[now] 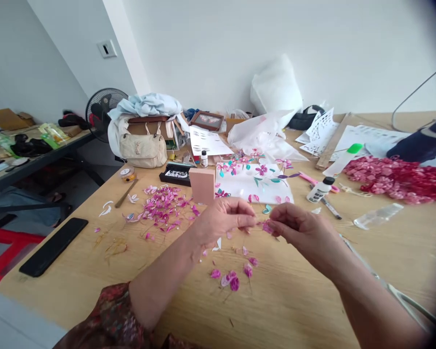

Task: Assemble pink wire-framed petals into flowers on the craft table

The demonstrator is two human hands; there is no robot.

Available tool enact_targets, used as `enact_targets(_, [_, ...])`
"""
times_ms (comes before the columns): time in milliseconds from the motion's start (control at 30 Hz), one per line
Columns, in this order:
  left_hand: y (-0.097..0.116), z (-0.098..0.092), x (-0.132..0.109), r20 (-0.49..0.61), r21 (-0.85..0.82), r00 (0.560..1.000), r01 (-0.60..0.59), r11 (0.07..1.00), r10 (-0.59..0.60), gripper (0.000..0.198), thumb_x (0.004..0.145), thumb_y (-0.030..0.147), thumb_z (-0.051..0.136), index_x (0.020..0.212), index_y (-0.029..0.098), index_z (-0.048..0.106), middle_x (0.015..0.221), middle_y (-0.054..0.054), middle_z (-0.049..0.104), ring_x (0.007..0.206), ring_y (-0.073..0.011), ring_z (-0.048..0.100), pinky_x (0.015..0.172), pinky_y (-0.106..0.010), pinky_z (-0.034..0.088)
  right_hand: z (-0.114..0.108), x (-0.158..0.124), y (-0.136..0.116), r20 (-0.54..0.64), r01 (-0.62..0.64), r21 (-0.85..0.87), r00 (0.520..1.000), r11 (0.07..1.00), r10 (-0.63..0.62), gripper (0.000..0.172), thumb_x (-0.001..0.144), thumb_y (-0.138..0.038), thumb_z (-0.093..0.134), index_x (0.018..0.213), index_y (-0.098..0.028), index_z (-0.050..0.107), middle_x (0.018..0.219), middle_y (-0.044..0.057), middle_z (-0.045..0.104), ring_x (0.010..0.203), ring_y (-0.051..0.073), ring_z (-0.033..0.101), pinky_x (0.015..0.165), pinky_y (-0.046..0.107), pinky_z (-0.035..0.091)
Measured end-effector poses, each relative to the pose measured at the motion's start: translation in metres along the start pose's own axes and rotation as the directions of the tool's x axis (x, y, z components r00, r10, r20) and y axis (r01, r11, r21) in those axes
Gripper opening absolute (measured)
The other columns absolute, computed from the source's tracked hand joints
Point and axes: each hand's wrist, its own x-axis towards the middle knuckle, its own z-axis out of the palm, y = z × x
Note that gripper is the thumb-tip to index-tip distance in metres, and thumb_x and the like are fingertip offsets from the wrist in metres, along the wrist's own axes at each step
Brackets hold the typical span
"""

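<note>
My left hand and my right hand meet above the wooden table, both with fingers pinched together. Between the fingertips is a small pink petal piece, and both hands grip it. Just below the hands lie a few loose pink petals. A larger scatter of pink petals lies to the left of my left hand. Behind the hands rests a white sheet decorated with pink flowers and teal leaves.
A black phone lies at the left table edge. A pink block, a small white glue bottle, a clear plastic bottle, a heap of red-pink flowers, a beige bag and a fan stand further back.
</note>
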Motion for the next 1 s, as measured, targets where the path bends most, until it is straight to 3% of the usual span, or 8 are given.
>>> enact_targets(133, [-0.003,0.006,0.001,-0.037,0.069,0.999,0.031,0.997,-0.029,0.019,0.059,0.029,0.07,0.064,0.014,0.06,0.057,0.003,0.053,0.05,-0.0063,0.046,0.046,-0.018,0.035,0.005,0.009,-0.008,-0.046,0.01,0.057,0.999,0.998,-0.008,0.012,0.075,-0.029,0.054,0.077,-0.019,0.06,0.06,0.001,0.062,0.055,0.014,0.053,0.045,0.022,0.039])
enact_targets(333, [-0.002,0.011,0.003,-0.075,0.029,0.997,-0.03,0.999,0.032,0.023,0.055,0.032,0.073,0.06,0.014,0.06,0.069,0.001,0.053,0.055,-0.0069,0.048,0.049,-0.019,0.038,0.01,0.008,-0.011,-0.051,0.061,0.082,0.997,0.995,-0.057,0.015,0.076,-0.027,0.053,0.071,-0.019,0.064,0.054,-0.001,0.058,0.05,0.012,0.048,0.044,0.022,0.037])
enact_targets(567, [-0.011,0.015,0.005,-0.093,-0.024,0.995,-0.037,0.999,0.034,0.02,0.059,0.03,0.07,0.063,0.014,0.06,0.071,-0.001,0.061,0.065,-0.0108,0.054,0.051,-0.019,0.037,0.016,0.007,-0.011,-0.119,0.025,0.191,0.993,0.981,-0.002,0.011,0.074,-0.027,0.055,0.073,-0.018,0.062,0.054,-0.002,0.055,0.049,0.012,0.046,0.042,0.022,0.034])
enact_targets(867, [-0.011,0.018,0.005,-0.176,-0.048,0.982,-0.082,0.996,0.072,0.022,0.058,0.032,0.071,0.06,0.014,0.058,0.053,0.004,0.052,0.05,-0.0072,0.046,0.045,-0.018,0.035,0.014,0.004,-0.012,-0.066,0.007,0.244,0.998,0.97,0.01,0.019,0.078,-0.033,0.05,0.074,-0.018,0.06,0.061,0.002,0.058,0.056,0.014,0.049,0.049,0.025,0.039])
enact_targets(1000, [-0.014,0.019,0.006,-0.225,-0.047,0.968,-0.13,0.99,0.116,0.022,0.06,0.031,0.07,0.06,0.014,0.057,0.056,0.004,0.051,0.048,-0.0057,0.043,0.043,-0.018,0.035,0.014,0.004,-0.015,-0.034,-0.016,0.42,0.999,0.907,0.034,0.019,0.07,-0.035,0.06,0.08,-0.019,0.059,0.066,0.002,0.059,0.059,0.014,0.051,0.05,0.024,0.041])
